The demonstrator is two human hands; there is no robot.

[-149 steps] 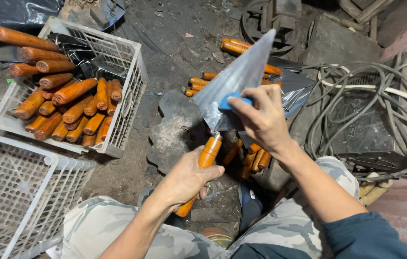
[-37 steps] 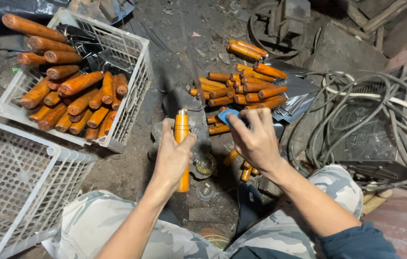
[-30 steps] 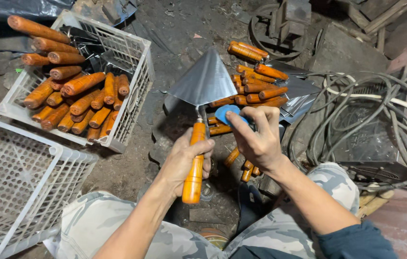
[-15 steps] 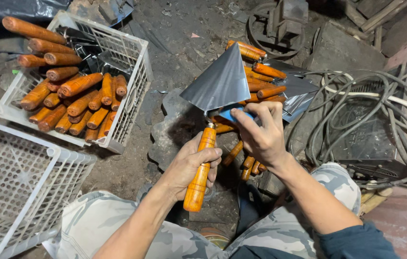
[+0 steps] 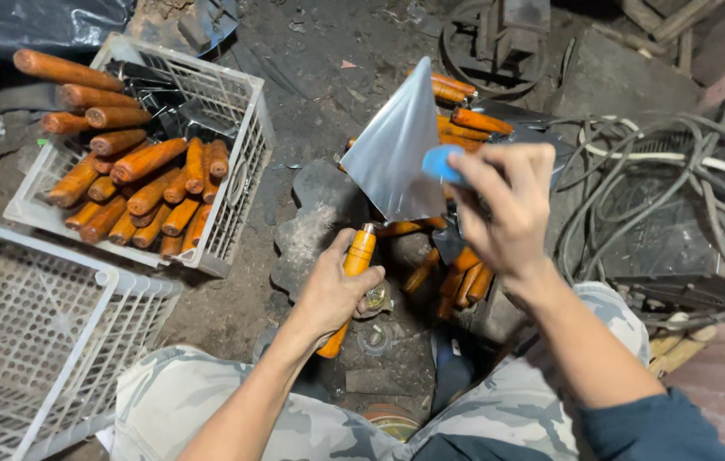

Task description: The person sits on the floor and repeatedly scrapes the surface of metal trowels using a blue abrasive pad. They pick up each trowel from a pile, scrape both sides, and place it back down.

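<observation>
Clearly the trowel (image 5: 397,149) is the centre of the work: its bright triangular steel blade stands up with the point to the top, above the dirty floor (image 5: 311,77), between the person's knees. The left hand (image 5: 333,294) has its fingers closed around the orange wooden handle (image 5: 354,273) and keeps the tool upright. The right hand (image 5: 508,209) pinches a small blue pad (image 5: 441,162) against the right edge of the blade — the fingers are closed on it.

By my judgement the step in hand is wiping or rubbing the blade face with the pad. The next move would call for a steady left grip and careful strokes, because the edge looks thin.

Just behind the blade lies a pile of similar trowels (image 5: 465,119) with orange handles. To the left stands a white plastic crate (image 5: 234,111) filled with more of them — well apart from the hands. Another white crate (image 5: 46,333) is at the lower left. On the right, grey cables (image 5: 636,162) lie coiled.
</observation>
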